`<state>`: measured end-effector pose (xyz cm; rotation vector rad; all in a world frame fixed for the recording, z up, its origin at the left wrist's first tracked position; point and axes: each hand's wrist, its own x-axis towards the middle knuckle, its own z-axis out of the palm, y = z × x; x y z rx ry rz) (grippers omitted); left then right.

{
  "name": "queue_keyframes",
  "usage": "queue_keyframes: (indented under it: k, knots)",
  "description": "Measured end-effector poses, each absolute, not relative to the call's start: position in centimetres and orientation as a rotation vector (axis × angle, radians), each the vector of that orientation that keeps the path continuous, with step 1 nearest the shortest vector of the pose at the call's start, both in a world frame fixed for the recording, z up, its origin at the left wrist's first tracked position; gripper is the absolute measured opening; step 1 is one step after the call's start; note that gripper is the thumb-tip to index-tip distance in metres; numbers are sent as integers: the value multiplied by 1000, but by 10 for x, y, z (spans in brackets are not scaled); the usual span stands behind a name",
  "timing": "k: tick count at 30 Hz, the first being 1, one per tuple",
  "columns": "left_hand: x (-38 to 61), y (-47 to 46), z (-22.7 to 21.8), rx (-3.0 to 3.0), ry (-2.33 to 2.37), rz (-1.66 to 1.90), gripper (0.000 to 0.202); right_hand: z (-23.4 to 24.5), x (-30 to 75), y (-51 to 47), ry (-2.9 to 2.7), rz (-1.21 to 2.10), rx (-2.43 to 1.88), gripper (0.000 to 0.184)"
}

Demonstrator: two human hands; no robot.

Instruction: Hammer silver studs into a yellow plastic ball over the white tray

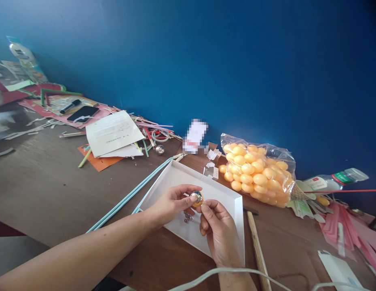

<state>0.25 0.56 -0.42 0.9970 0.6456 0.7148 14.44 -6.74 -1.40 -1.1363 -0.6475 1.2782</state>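
Over a shallow white tray (224, 193), my left hand (177, 206) grips a small shiny ball (197, 197), silver on top with a yellow-orange tone below. The thumb and fingers close around its sides. My right hand (216, 224) comes in from the right, its thumb and index finger pinched together at the ball's lower right edge. Whatever lies between those fingertips is too small or hidden to name. Beneath the hands, several small silvery pieces (188, 218) lie in the tray, partly covered by my left hand.
Behind the tray rests a clear bag of yellow-orange balls (257, 167), beside a plastic bottle (333, 180). Light-blue sticks (130, 194) lie left of the tray, a wooden stick (257, 246) right of it. Papers (113, 133), another silver ball (159, 149) and a phone (83, 114) lie further left.
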Motion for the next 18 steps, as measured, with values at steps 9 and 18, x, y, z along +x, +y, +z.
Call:
queue_keyframes:
  k: [9,18]
  knots:
    - [2,5,-2,1003,664,712,49,-20,146,-69,-657,1283,-1141,17]
    - [2,4,-2,1009,665,702,51,-17,147,-68,-689,1280,-1143,19]
